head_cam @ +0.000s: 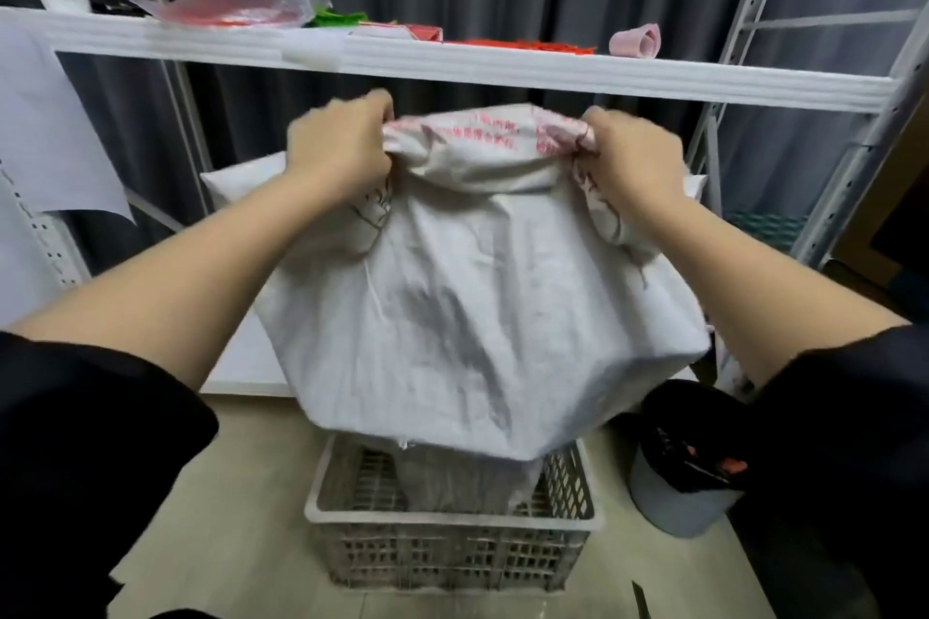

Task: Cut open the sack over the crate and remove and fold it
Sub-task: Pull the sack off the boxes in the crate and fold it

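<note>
A white woven sack [477, 317] with red print near its top hangs in the air over a white plastic lattice crate [452, 548] on the floor. My left hand [342, 146] grips the sack's bunched top edge at the left. My right hand [633, 156] grips the same edge at the right. The sack's open bottom rim hangs just above the crate's rim. Inside the crate a grey-white bundle [462, 483] shows below the sack. No cutting tool is in sight.
A white metal shelf rack [502, 70] stands right behind the sack, with red packets and a pink roll [636, 40] on its upper board. A grey bin [683, 478] with a black liner sits on the floor to the crate's right. Dark curtains hang behind.
</note>
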Demonstrator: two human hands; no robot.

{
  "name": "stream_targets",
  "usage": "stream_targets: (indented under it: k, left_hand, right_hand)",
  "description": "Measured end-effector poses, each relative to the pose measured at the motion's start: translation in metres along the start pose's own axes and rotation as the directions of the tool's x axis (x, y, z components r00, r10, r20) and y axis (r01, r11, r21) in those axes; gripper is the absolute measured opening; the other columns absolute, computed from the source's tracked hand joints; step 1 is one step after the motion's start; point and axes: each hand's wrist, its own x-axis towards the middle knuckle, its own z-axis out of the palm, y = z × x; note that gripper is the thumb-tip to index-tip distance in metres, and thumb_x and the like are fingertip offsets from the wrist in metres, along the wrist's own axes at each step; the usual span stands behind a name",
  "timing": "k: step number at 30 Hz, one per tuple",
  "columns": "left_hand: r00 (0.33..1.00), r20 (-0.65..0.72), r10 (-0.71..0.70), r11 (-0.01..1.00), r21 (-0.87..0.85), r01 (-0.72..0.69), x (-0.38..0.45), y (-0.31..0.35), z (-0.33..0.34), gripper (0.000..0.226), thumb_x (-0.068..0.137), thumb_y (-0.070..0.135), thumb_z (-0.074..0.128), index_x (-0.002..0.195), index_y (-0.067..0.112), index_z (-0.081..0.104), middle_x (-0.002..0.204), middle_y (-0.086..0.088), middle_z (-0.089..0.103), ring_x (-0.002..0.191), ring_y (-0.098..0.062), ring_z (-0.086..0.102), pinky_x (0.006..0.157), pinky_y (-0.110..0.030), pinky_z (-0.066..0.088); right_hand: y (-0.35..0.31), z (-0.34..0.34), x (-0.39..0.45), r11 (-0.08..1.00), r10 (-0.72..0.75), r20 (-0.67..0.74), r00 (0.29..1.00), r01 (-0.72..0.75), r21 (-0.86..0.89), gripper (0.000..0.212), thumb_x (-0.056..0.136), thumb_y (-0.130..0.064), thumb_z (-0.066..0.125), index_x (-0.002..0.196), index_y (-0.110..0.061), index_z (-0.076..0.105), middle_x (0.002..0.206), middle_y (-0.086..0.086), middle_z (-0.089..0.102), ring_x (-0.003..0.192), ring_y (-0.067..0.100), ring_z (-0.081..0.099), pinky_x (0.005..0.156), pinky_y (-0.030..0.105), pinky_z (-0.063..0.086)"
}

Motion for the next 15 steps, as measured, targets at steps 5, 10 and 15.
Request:
stream_targets:
  k: [5,10,15]
  left_hand:
    - [0.981,0.185,0.049,0.987,0.145,-0.076,-0.003,0.003,0.006,0.03,0.08,0.011,0.051,0.11,0.016,0.05,0.109,-0.019,0.063,0.099,-0.042,0.059,0.071,-0.038,0.039]
    - [0.989,-0.131,-0.072,0.997,0.021,0.075,0.013,0.0,-0.01,0.03,0.082,0.013,0.051,0.111,0.018,0.05,0.104,-0.019,0.065,0.097,-0.042,0.06,0.071,-0.038,0.039]
    - [0.994,0.099,0.041,0.995,0.087,-0.05,0.0,-0.001,0.017,0.034,0.077,0.006,0.051,0.108,0.019,0.05,0.106,-0.017,0.064,0.095,-0.041,0.06,0.066,-0.037,0.037]
  right_hand:
    - [-0.005,0.001,0.004,0.997,-0.026,0.212,0.977,0.04,-0.062,0.022,0.087,-0.023,0.052,0.108,-0.016,0.057,0.105,0.016,0.065,0.094,0.04,0.061,0.066,0.035,0.037]
    - [-0.004,0.003,0.002,0.994,0.035,-0.083,0.996,-0.026,0.109,0.025,0.082,-0.022,0.057,0.106,-0.014,0.057,0.105,0.014,0.064,0.095,0.039,0.059,0.071,0.042,0.041]
    - [-0.002,0.008,-0.001,0.998,-0.064,0.018,0.998,0.064,-0.007,0.016,0.082,-0.018,0.057,0.098,-0.014,0.057,0.1,0.013,0.065,0.092,0.038,0.06,0.064,0.037,0.036]
